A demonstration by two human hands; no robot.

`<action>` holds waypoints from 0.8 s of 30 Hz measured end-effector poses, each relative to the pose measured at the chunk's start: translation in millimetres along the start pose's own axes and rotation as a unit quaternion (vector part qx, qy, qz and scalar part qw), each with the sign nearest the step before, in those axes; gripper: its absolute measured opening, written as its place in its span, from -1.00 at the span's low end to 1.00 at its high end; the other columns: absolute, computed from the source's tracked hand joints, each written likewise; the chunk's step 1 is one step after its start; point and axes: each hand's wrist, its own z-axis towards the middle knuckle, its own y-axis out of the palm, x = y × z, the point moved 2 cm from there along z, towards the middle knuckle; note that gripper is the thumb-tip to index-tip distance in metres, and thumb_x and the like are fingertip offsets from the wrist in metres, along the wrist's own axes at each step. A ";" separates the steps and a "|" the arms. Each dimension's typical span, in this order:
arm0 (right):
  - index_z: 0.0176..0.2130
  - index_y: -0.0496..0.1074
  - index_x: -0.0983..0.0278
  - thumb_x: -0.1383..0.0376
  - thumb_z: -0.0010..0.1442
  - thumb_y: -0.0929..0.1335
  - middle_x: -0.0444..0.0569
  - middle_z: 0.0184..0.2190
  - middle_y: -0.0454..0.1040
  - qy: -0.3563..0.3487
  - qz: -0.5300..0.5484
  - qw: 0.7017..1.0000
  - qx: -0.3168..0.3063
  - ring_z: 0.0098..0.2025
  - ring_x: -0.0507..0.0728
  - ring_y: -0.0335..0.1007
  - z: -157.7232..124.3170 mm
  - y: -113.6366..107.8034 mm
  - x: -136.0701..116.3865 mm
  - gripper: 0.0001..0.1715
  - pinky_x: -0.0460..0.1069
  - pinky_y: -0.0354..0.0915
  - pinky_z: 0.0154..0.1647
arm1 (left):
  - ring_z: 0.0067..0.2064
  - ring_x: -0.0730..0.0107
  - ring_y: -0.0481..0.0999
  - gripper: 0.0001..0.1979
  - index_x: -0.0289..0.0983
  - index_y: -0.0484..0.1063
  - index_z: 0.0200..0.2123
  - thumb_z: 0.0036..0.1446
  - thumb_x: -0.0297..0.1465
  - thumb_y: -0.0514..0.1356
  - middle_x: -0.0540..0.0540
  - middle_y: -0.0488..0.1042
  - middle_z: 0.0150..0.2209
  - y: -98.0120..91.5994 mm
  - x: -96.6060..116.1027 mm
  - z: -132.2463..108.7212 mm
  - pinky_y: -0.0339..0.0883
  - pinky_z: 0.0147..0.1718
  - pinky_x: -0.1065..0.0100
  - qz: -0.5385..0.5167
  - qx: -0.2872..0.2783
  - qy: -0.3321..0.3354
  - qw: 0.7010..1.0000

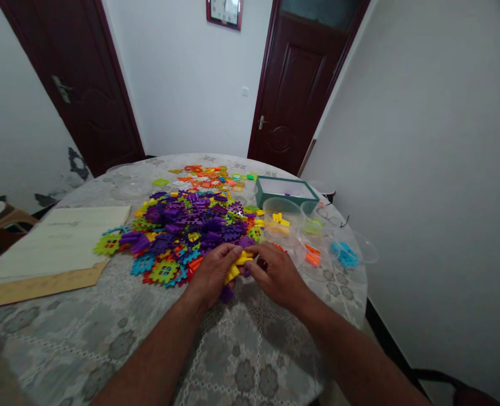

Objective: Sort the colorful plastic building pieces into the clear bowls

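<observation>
My left hand [214, 272] is closed around several yellow plastic toy pieces [232, 274] at the near edge of the pile. My right hand [278, 272] meets it from the right, its thumb and fingertips pinching at the same yellow pieces. Some purple plastic [226, 294] shows just below my left hand. Beyond both hands spreads a big heap of plastic gear-shaped building pieces [190, 217], mostly purple, with green, blue, red and yellow ones among them. My fingers partly hide the yellow pieces, so their exact form is unclear.
Clear plastic bowls on the right hold yellow pieces [280, 220], orange pieces [312, 256] and blue pieces [345, 255]. A green-rimmed box [290, 189] stands behind them. Orange gear pieces [205, 177] lie at the back. Left is a large paper folder [59, 237] on the patterned tablecloth [118, 338].
</observation>
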 end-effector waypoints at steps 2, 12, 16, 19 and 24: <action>0.02 0.55 0.20 0.34 0.34 0.39 -0.01 -0.17 0.60 0.004 -0.012 1.000 0.008 -0.22 0.14 0.50 6.8 -11.4 7.2 -0.74 0.04 0.40 -0.14 | -0.46 0.37 0.51 -0.56 -0.29 0.52 -0.17 0.15 -0.01 0.37 -0.11 0.57 -0.39 0.2 0.1 0.3 0.22 -0.65 0.49 -0.020 0.011 -0.007 1.000; 0.03 0.56 0.35 0.33 0.28 0.30 0.21 -0.06 0.59 0.081 -0.263 0.948 0.161 -0.02 0.30 0.50 59.8 -68.7 117.4 -0.62 0.20 0.38 0.14 | -0.26 0.31 0.51 -0.49 -0.27 0.52 -0.10 -0.23 -0.58 0.19 -0.14 0.53 -0.19 -8.2 -2.1 2.4 0.45 -0.39 0.35 -0.163 0.042 0.011 0.986; 0.04 0.56 0.39 0.38 0.24 0.26 0.27 -0.02 0.60 0.107 -0.271 0.937 0.190 0.04 0.33 0.50 63.1 -68.0 135.8 -0.55 0.23 0.37 0.18 | -0.27 0.30 0.53 -0.50 -0.27 0.50 -0.07 -0.17 -0.61 0.21 -0.12 0.50 -0.22 -6.7 -5.9 4.2 0.51 -0.32 0.31 -0.130 0.048 0.016 0.990; 0.03 0.57 0.38 0.36 0.27 0.24 0.26 -0.04 0.61 0.089 -0.245 0.939 0.226 0.01 0.33 0.52 58.0 -66.5 123.1 -0.56 0.24 0.38 0.17 | -0.20 0.27 0.59 -0.51 -0.27 0.47 0.01 -0.05 -0.57 0.31 -0.16 0.54 -0.15 -4.4 -4.5 3.9 0.55 -0.19 0.24 -0.143 0.048 0.015 0.988; -0.03 0.58 0.26 0.26 0.38 0.29 0.09 -0.09 0.64 0.019 -0.094 0.979 0.180 -0.10 0.22 0.56 44.7 -49.9 62.1 -0.69 0.12 0.46 -0.02 | -0.08 0.18 0.64 -0.44 -0.25 0.43 0.12 0.04 -0.45 0.45 -0.22 0.59 -0.03 -1.7 -1.4 2.2 0.56 -0.08 0.17 -0.172 0.025 0.027 0.984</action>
